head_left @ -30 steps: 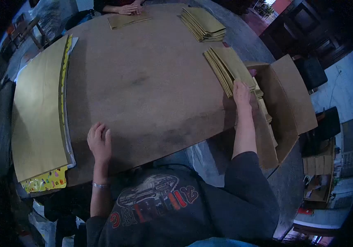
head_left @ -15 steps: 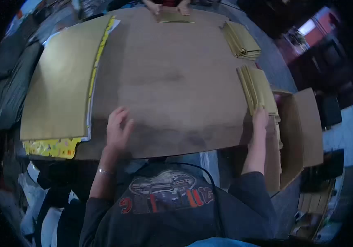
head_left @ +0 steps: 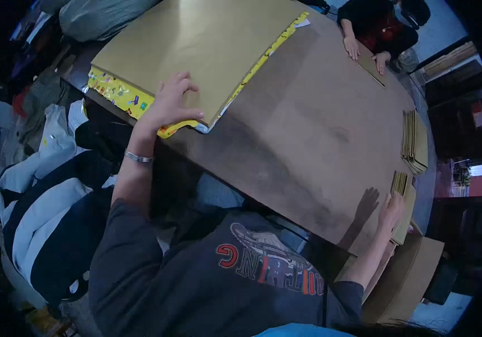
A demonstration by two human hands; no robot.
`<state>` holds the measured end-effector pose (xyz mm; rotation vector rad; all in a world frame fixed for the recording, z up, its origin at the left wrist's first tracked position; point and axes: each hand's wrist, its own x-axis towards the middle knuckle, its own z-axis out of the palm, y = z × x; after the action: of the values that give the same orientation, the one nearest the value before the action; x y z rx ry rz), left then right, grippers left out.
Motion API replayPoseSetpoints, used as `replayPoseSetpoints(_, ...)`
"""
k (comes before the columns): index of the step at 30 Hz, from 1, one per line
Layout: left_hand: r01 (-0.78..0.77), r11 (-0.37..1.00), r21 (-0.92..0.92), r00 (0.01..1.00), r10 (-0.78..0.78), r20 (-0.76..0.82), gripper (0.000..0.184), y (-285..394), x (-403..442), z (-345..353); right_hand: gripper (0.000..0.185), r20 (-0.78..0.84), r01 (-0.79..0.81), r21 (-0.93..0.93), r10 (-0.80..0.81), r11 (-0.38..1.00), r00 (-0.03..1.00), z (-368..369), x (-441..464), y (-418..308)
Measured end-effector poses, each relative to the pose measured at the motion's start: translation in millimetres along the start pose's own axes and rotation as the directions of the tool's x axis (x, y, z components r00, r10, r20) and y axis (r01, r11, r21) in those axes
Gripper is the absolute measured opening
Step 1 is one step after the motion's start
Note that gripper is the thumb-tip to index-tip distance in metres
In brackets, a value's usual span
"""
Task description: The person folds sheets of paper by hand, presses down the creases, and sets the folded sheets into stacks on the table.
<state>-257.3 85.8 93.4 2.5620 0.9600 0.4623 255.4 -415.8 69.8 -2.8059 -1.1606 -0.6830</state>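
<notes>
My left grip [head_left: 170, 105] spreads wide, empty, thumb apart, over the brown sheet [head_left: 201, 50]. Outstretched, my right grip [head_left: 392, 212] touches the folded stack [head_left: 409, 209]; how closed, I cannot tell.

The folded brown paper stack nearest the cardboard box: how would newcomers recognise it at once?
Find the table, then its right edge by the cardboard box. There, the folded brown paper stack has the right hand at its edge, unlike the farther stack.
</notes>
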Motion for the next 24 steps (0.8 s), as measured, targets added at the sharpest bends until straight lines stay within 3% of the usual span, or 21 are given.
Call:
replayPoseSetpoints(2,0.049,0.998,-0.042,0.999,-0.05,-0.016,0.059,-11,3,9,0.028,-0.047,0.092,-0.009,-0.092,0.996,0.995,-1,30,-62)
replayPoseSetpoints(4,0.029,0.999,0.023,0.999,-0.028,-0.029,0.062,-11,3,10,0.028,-0.004,0.276,0.137,-0.278,0.952,0.961,-18,53,-134)
replayPoseSetpoints(8,-0.005,0.998,-0.062,0.995,-0.001,-0.098,0.055,-20,3,17,0.035,0.027,0.599,0.26,-0.626,0.757,0.779,-35,88,-276)
replayPoseSetpoints(11,0.003,0.999,-0.035,0.992,-0.007,-0.13,0.052,-21,2,22,0.038,-0.149,0.753,0.412,-0.777,0.513,0.611,-36,92,-366)
replayPoseSetpoints(12,-0.024,0.999,-0.036,0.987,0.018,-0.162,0.05,-23,3,25,0.041,-0.23,0.78,0.475,-0.798,0.408,0.558,-37,92,-391)
replayPoseSetpoints(15,-0.007,1.0,0.013,0.986,0.009,-0.166,0.046,-21,4,23,0.043,-0.258,0.816,0.467,-0.831,0.34,0.494,-49,93,-454)
replayPoseSetpoints(18,0.012,0.999,0.041,0.986,-0.005,-0.167,0.041,-24,4,27,0.051,0.014,0.799,0.392,-0.872,0.456,0.49,-49,102,-484)
replayPoseSetpoints(21,0.02,1.0,0.002,0.986,-0.019,-0.167,0.05,-25,3,26,0.056,0.144,0.764,0.439,-0.877,0.472,0.459,-53,110,-498)
replayPoseSetpoints(24,0.04,0.997,-0.061,0.998,-0.042,-0.036,0.079,-19,-2,11,0.059,0.11,0.775,0.459,-0.893,0.435,0.436,-57,111,-506)
